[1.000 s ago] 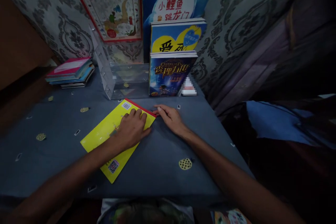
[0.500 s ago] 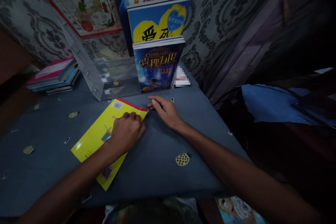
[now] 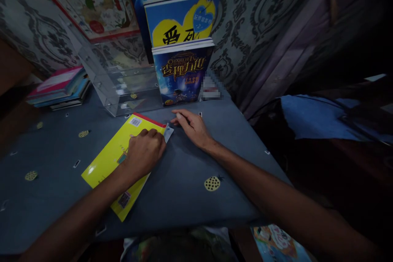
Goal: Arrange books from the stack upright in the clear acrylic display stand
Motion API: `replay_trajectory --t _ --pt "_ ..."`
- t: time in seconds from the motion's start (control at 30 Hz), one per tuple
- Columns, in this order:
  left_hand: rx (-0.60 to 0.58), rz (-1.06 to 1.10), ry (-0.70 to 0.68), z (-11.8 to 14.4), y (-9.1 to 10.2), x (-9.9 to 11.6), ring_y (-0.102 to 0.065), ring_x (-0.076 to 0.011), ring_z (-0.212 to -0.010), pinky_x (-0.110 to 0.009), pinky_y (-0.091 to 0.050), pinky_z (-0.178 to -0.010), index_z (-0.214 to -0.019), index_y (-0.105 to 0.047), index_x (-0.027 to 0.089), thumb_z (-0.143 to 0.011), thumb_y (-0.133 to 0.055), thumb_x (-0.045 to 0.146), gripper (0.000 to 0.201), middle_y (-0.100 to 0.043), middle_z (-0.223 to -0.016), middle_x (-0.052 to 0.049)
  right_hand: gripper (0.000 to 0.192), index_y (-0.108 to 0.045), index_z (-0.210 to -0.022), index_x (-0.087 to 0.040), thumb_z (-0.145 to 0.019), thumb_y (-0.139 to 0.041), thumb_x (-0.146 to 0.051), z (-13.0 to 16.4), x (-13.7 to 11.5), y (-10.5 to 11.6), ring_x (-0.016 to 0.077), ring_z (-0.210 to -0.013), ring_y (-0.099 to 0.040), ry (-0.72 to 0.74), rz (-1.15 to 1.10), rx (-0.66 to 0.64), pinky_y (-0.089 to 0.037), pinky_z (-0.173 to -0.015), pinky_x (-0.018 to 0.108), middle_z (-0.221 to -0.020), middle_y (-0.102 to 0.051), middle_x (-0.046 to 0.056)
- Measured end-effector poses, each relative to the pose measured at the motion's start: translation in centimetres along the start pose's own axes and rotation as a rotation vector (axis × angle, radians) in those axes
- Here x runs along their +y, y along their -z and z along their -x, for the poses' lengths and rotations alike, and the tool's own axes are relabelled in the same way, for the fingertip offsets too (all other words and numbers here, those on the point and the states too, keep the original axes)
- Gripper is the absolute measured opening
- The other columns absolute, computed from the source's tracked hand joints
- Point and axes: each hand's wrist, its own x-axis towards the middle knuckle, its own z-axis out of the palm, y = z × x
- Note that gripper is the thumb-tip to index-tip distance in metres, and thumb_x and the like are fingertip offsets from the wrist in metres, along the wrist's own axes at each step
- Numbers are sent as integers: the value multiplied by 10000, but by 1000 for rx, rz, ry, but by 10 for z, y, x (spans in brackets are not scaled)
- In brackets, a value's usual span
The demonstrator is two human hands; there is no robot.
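A yellow book (image 3: 106, 168) with a red strip along its far edge lies slanted on the cloth-covered table (image 3: 181, 196), its barcode side up. My left hand (image 3: 146, 145) is closed at the book's far right edge, fingers curled over the yellow cover; the fingertips are hidden. Beside that hand a pale blue-white inner page (image 3: 168, 132) peeks out from under the cover's corner. Just right of this corner, my right hand (image 3: 195, 130) rests on its side on the cloth, fingers loosely bent and thumb apart, with nothing in it.
A clear acrylic rack (image 3: 109, 100) stands at the back, holding a dark blue book (image 3: 184, 73) and a blue-and-yellow book (image 3: 179, 16). Further left is a stack of books (image 3: 59, 86). The table's right edge drops off near my right forearm.
My left hand has drawn the yellow cover slightly to the left, so more of the pale inner page shows at the corner. My right hand stays nearly still. The view has shifted slightly.
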Motion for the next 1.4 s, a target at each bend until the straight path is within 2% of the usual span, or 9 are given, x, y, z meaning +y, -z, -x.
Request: replay_trajectory --t 0.17,0.33,0.43,0.57,0.67,0.9,1.0,1.13,1.4 --pt "9 6 -6 1 0 0 -686 -306 -975 -364 -524 -688 -913 -714 156 -1012 -363 266 381 -722 -969 -122 378 -656 -1196 -189 -1025 -431 -439 1 -1 0 199 -862 -742 47 13 20 -575 -837 356 -947 -776 68" --pt "19 0 -13 2 -2 1 -684 -318 -980 -390 -536 -711 -937 -720 149 -1011 -363 264 383 -720 -999 -128 351 -661 -1193 -189 -1029 -423 -388 5 -10 1 168 -776 -724 78 64 27 -557 -793 313 -933 -769 48" --pt "21 -4 -28 3 -3 1 -682 -318 -977 -382 -535 -702 -959 -717 137 -1018 -368 291 387 -718 -1011 -133 344 -660 -1227 -189 -1035 -416 -338 9 -15 1 166 -783 -719 115 134 -24 -542 -781 295 -937 -764 43" --pt "17 -4 -34 4 -4 2 -675 -306 -999 -376 -538 -723 -999 -708 143 -1022 -376 292 365 -716 -1055 -125 306 -678 -1208 -192 -1027 -444 -272 12 -14 -2 181 -917 -723 191 283 -164 -520 -836 286 -1026 -767 62" --pt "12 -4 -31 4 -5 2 -671 -297 -1012 -379 -543 -752 -1018 -702 146 -1025 -376 280 353 -713 -1077 -121 279 -687 -1179 -201 -1022 -459 -237 11 -10 -3 186 -962 -712 217 368 -206 -510 -858 286 -1045 -765 68" --pt "1 10 -31 4 -4 -1 -661 -290 -1037 -377 -549 -771 -1013 -701 157 -1022 -397 269 324 -716 -1063 -111 233 -693 -1103 -150 -1001 -491 -206 14 -21 -4 204 -840 -673 239 635 -248 -467 -805 308 -914 -748 90" --pt "-15 16 -24 4 -1 -2 -651 -285 -1057 -367 -550 -780 -1009 -704 158 -1023 -405 271 320 -717 -1080 -111 224 -689 -1074 -159 -1009 -483 -221 19 -29 -8 198 -772 -640 239 763 -240 -439 -791 316 -819 -719 72" --pt "-7 26 -44 4 -2 -4 -639 -281 -1064 -372 -548 -801 -1014 -702 161 -1024 -411 267 310 -710 -1083 -109 202 -679 -1027 -180 -1010 -481 -213 23 -32 -13 188 -753 -626 234 831 -213 -417 -778 308 -794 -707 56" --pt "127 71 -86 -1 -19 -23 -590 -281 -1115 -411 -515 -882 -1077 -640 190 -1009 -446 274 222 -666 -1159 -102 197 -680 -977 -186 -995 -485 -206 24 -29 -15 193 -738 -642 235 892 -186 -421 -757 311 -797 -719 58"
